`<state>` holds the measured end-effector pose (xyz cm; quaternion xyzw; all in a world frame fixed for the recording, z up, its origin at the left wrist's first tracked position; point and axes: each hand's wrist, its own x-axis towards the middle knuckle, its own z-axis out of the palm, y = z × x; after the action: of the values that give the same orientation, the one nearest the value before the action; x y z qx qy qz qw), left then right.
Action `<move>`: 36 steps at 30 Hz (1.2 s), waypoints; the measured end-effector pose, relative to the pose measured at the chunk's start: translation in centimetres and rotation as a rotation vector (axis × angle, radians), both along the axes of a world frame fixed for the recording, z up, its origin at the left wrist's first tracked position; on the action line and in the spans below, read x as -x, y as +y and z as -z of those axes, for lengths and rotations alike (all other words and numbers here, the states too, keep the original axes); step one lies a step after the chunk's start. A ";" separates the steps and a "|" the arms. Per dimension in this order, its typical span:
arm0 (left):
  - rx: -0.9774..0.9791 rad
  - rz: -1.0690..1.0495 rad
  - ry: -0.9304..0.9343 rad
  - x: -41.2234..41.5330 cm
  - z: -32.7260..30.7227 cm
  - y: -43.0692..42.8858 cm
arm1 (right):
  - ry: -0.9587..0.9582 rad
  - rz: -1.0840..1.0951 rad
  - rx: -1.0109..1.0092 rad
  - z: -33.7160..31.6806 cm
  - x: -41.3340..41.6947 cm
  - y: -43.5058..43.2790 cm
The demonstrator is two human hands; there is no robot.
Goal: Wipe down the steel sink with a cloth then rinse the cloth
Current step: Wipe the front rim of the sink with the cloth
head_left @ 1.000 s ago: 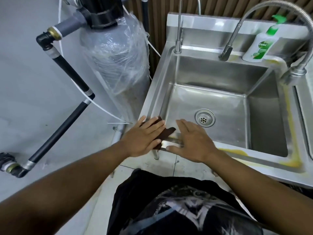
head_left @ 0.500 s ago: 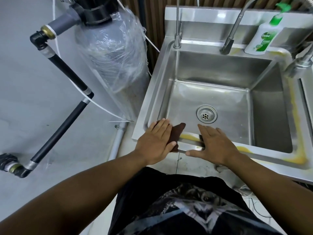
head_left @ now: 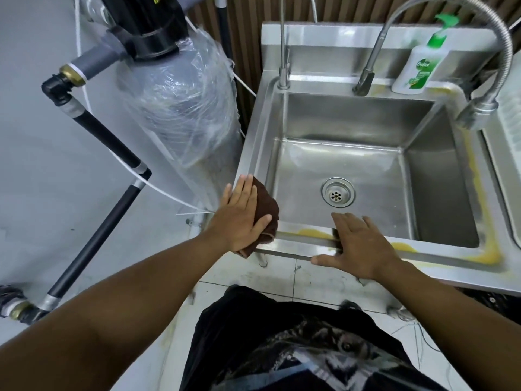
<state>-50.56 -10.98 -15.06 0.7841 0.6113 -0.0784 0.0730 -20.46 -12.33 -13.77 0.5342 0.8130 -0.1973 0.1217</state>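
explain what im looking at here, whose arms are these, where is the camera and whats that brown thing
There is no machine here: these are a person's two bare arms. The picture comes from a camera worn on the person's head, looking down, so the arms reach in from below. The brown thing is a cloth, pressed flat under the left hand on the front left corner of the steel sink. The right hand rests open on the front rim and holds nothing. Yellowish smears lie along the rim. A drain sits in the basin floor, and a soap bottle stands at the back.
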 end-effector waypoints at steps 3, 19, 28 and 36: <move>-0.016 -0.001 -0.038 0.2 0.2 -2.7 | 0.018 -0.023 -0.079 0.4 -0.1 0.1; -0.038 -0.251 -0.024 -8.4 0.1 -6.5 | 0.121 -0.069 -0.034 -1.2 -1.7 0.6; -0.014 -0.249 0.004 -4.2 -0.1 -4.9 | 0.075 -0.021 0.011 -1.9 -1.4 0.4; 0.017 -0.193 0.005 -1.6 -0.5 -2.8 | 0.083 -0.009 0.014 -2.1 -1.2 0.3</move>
<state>-48.96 -13.76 -14.58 0.7208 0.6834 -0.0779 0.0853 -19.26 -12.01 -11.72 0.5208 0.8184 -0.2244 0.0924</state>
